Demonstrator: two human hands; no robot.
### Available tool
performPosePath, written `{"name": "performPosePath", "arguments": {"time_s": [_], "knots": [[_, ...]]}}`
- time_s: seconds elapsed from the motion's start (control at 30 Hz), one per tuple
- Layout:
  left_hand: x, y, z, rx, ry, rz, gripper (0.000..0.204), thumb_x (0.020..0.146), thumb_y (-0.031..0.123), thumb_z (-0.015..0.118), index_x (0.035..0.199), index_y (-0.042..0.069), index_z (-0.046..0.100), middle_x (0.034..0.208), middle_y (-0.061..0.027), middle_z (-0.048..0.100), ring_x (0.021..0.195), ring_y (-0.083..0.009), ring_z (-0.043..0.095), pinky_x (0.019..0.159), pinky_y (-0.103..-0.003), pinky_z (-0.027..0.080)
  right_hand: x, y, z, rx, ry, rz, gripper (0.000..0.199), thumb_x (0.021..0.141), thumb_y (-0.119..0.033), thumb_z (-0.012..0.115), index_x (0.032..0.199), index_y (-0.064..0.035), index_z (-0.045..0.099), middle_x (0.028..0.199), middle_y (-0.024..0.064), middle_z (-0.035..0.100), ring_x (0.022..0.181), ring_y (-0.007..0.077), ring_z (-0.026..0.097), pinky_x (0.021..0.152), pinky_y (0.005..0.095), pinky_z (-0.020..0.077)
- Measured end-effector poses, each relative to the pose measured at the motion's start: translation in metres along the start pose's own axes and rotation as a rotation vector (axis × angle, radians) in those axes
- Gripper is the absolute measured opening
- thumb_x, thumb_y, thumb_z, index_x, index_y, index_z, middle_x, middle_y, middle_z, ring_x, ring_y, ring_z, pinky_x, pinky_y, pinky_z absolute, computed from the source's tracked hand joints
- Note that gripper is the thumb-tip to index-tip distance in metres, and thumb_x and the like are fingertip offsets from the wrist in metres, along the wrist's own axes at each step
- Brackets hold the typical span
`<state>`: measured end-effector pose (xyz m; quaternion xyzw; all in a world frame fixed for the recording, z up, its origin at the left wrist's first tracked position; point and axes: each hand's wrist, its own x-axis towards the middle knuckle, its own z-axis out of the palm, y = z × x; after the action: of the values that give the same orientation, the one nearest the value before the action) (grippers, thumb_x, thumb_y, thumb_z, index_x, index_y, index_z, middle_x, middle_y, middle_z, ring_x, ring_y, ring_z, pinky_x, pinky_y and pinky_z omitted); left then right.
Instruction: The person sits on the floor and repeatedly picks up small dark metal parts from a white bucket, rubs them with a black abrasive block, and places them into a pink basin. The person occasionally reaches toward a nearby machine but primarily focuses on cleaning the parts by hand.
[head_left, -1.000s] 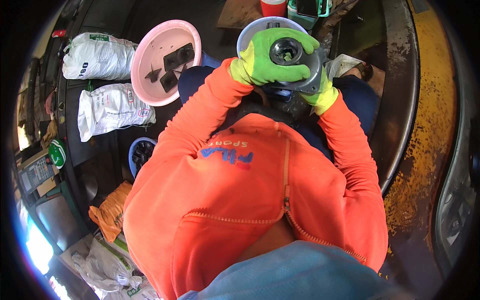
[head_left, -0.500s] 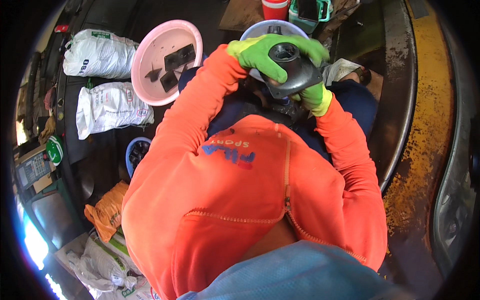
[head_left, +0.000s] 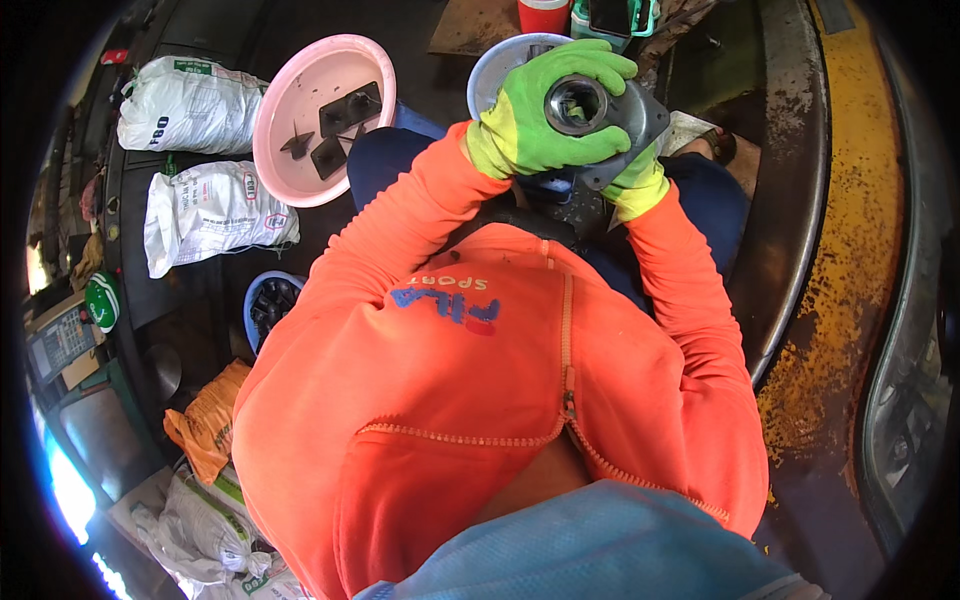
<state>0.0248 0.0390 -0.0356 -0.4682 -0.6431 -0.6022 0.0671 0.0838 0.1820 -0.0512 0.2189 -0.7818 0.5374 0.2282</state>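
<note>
A dark grey moulded part (head_left: 638, 122) with a round hollow collar and a flat, cornered flange is held up in front of me. My left hand (head_left: 545, 110), in a green and yellow glove, wraps around the collar, fingers on its far side and thumb on its near side. Under the flange, my right hand (head_left: 638, 188), in a matching glove, supports the part from below; its fingers are mostly hidden. Just behind the hands stands a pale blue basin (head_left: 488, 78), partly covered by the left glove.
To the left a pink basin (head_left: 268, 130) holds several dark flat pieces. White sacks (head_left: 190, 105) lie beyond it, and a blue tub (head_left: 252, 300) of black parts sits nearer. An orange bag (head_left: 208, 420) is lower left. A rusty yellow beam (head_left: 820, 380) runs down the right.
The part has turned, so its collar opening now faces up toward me. My left hand has shifted from the part's upper left to wrap the collar; the right hand stays underneath.
</note>
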Motion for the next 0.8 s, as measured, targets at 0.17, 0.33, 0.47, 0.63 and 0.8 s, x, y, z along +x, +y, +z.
{"name": "performPosePath", "arguments": {"time_s": [0.17,0.33,0.47,0.63,0.8], "knots": [[0.005,0.009,-0.010,-0.127,-0.205,-0.056,0.043,0.067,0.006,0.079,0.106,0.003,0.063,0.119,-0.0131,0.063,0.119,-0.0302,0.054,0.100,-0.041,0.043,-0.006,0.003,-0.012,-0.137,-0.213,-0.137,0.055,0.068,-0.017,0.079,0.119,-0.0105,0.058,0.113,0.0056,0.063,0.105,0.0222,0.060,0.088,0.0346,0.0487],[0.006,0.003,-0.017,-0.299,-0.390,-0.087,0.042,0.067,0.011,0.079,0.105,0.003,0.063,0.119,-0.0143,0.063,0.122,-0.0332,0.051,0.101,-0.044,0.041,-0.021,0.017,-0.012,0.210,-0.354,0.114,0.060,0.074,-0.015,0.078,0.128,-0.0079,0.053,0.123,0.0072,0.059,0.114,0.0210,0.056,0.094,0.0348,0.0470],[0.008,-0.003,-0.020,-0.501,-0.553,-0.161,0.044,0.065,0.017,0.081,0.103,0.002,0.063,0.120,-0.0153,0.063,0.123,-0.0364,0.051,0.101,-0.046,0.041,-0.041,0.023,-0.003,0.164,-0.459,0.120,0.064,0.081,-0.013,0.073,0.138,-0.0092,0.044,0.134,0.0079,0.051,0.124,0.0189,0.050,0.102,0.0354,0.0435],[0.014,-0.014,-0.019,-0.608,-0.762,-0.074,0.050,0.063,0.022,0.081,0.105,0.003,0.062,0.123,-0.0169,0.061,0.123,-0.0363,0.050,0.101,-0.047,0.040,-0.046,0.007,0.013,0.806,-0.413,0.392,0.057,0.092,-0.019,0.059,0.143,-0.0104,0.037,0.142,0.0095,0.043,0.132,0.0180,0.042,0.109,0.0345,0.0370],[0.023,-0.008,-0.035,0.086,-0.440,-0.061,0.071,0.062,0.026,0.081,0.125,0.006,0.057,0.140,-0.0135,0.048,0.129,-0.0301,0.046,0.106,-0.042,0.037,-0.002,0.010,-0.005,0.122,-0.096,0.121,0.051,0.078,-0.022,0.075,0.122,-0.0038,0.056,0.107,0.0105,0.065,0.102,0.0219,0.062,0.091,0.0346,0.0486]]}}
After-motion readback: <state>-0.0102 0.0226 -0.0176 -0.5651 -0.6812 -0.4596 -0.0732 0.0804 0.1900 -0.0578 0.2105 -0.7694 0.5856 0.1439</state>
